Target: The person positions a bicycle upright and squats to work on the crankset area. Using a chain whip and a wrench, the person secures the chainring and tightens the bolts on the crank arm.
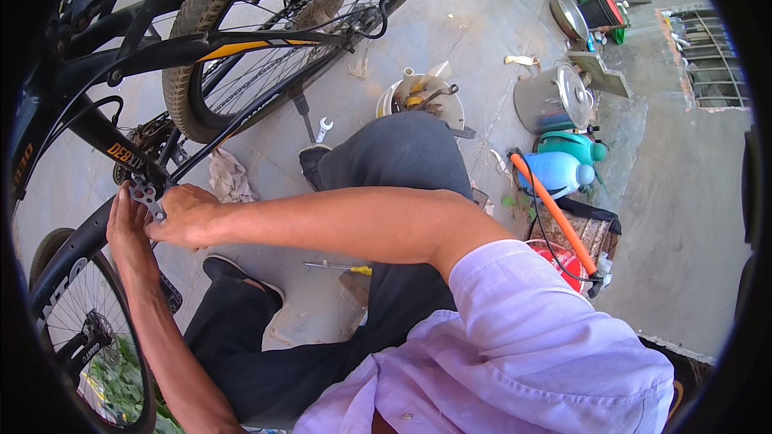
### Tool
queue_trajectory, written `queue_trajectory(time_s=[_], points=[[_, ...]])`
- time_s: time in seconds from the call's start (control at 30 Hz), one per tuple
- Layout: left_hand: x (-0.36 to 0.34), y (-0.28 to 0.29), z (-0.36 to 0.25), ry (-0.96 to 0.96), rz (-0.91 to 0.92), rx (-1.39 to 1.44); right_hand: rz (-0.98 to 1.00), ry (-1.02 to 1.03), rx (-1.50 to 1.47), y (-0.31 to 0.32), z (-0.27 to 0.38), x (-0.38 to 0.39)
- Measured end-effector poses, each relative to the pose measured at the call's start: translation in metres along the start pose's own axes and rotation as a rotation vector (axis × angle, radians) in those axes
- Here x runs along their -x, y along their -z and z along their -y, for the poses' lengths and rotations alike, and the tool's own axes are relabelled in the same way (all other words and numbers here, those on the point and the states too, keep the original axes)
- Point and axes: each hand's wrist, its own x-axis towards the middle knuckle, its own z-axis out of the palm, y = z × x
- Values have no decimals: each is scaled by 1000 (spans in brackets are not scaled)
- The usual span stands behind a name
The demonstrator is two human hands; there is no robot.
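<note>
A flat silver wrench with several holes is at the crank area of a black bicycle, just below its frame tube. My right hand is closed around the wrench's lower end. Beside it, my left hand has its fingers stretched upward along the wrench's other side, seeming to touch it. The left thumb is mostly hidden. My right forearm crosses in front of my body. A beige rag lies on the floor past my hands.
A combination wrench and a yellow-handled screwdriver lie on the floor. Past my knee stands a white bucket of tools. At the right are an orange pump, blue jug, red bucket and metal pot.
</note>
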Motion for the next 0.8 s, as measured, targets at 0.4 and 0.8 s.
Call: queue_trajectory(time_s=[0.4, 0.8], points=[[-1, 5, -5, -2, 106, 82, 9, -9, 7, 9, 19, 7], [16, -9, -13, -18, 25, 41, -111, 99, 213, -17, -12, -8]])
